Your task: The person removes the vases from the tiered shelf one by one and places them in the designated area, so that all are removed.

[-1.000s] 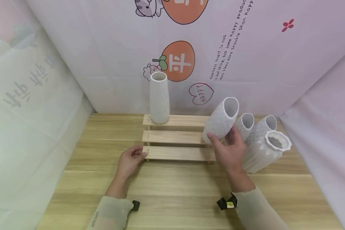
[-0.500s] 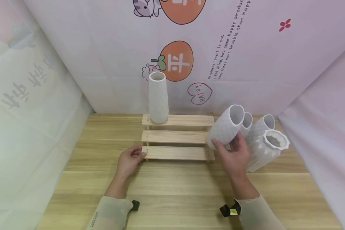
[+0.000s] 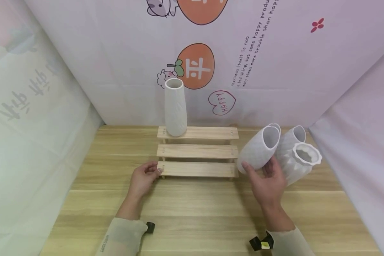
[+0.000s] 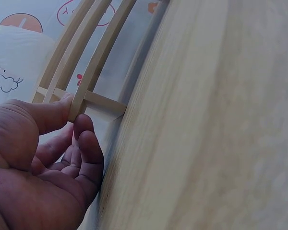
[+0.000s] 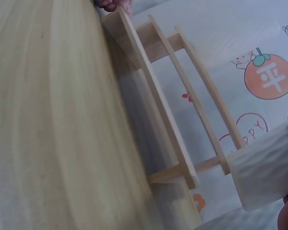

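Observation:
My left hand [image 3: 142, 181] pinches the left end of the lowest step of a three-step wooden display rack [image 3: 198, 169]. In the left wrist view, thumb and forefinger meet at that step's corner. Right of the rack, my right hand [image 3: 270, 186] grips a white textured vase [image 3: 257, 151], which leans with its mouth to the upper right. The right wrist view shows only the lower part of this vase [image 5: 264, 165], close to the rack's right end. A tall slim white vase [image 3: 175, 110] stands upright on the left of the top step.
Behind my right hand stand a white vase with a ruffled rim [image 3: 296, 163] and a textured white vase [image 3: 292, 138]. Another vase is mostly hidden behind the held one, only its rim showing. A printed cloth [image 3: 275, 106] hangs behind the wooden table [image 3: 195, 213].
My right hand has carried the vase right and downward, from in front of the rack's right end to beside it. My left hand stays on the lowest step.

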Demonstrator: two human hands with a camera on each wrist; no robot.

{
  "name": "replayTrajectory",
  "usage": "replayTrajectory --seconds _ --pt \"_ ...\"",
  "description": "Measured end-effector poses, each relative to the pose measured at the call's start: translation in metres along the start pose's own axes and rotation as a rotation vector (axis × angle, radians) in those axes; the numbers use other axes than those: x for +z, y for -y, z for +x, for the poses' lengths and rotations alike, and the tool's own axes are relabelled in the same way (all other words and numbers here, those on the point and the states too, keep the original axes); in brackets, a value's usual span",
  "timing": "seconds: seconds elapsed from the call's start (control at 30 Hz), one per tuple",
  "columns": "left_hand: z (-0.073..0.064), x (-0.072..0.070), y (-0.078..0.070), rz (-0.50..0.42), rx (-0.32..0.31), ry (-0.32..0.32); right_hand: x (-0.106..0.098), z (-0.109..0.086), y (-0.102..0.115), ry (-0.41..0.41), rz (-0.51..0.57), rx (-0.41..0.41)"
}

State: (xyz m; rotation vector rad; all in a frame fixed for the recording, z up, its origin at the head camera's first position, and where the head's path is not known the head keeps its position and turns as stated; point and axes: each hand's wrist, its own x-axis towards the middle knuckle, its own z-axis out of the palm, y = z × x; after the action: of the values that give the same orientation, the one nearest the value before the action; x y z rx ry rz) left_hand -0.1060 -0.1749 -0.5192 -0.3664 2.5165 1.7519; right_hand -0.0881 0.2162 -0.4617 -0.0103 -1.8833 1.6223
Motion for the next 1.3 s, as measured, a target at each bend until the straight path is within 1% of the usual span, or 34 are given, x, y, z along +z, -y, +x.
replayTrajectory --seconds 0.23,0.4,0.5,0.73,1.07,1.3 --pt "0.000 0.000 -0.002 0.016 -0.003 0.004 -0.008 -0.007 -0.007 -0.033 -0.042 0.033" --pt "0.000 0.000 -0.001 0.016 -0.002 0.002 -0.012 -0.011 -0.014 -0.056 -0.045 0.029" --pt "0.000 0.000 -0.001 0.017 0.001 0.001 -0.014 -0.013 -0.020 -0.059 -0.039 0.020" --pt "0.000 -0.001 -0.001 0.014 0.001 0.008 -0.019 -0.017 -0.027 -0.052 -0.041 0.038" --pt "0.000 -0.001 0.000 0.007 -0.005 0.001 -0.021 -0.022 -0.038 -0.059 -0.135 0.067" --pt "-0.001 0.000 -0.001 -0.002 0.008 0.009 -0.022 -0.024 -0.044 -0.069 -0.115 0.078"
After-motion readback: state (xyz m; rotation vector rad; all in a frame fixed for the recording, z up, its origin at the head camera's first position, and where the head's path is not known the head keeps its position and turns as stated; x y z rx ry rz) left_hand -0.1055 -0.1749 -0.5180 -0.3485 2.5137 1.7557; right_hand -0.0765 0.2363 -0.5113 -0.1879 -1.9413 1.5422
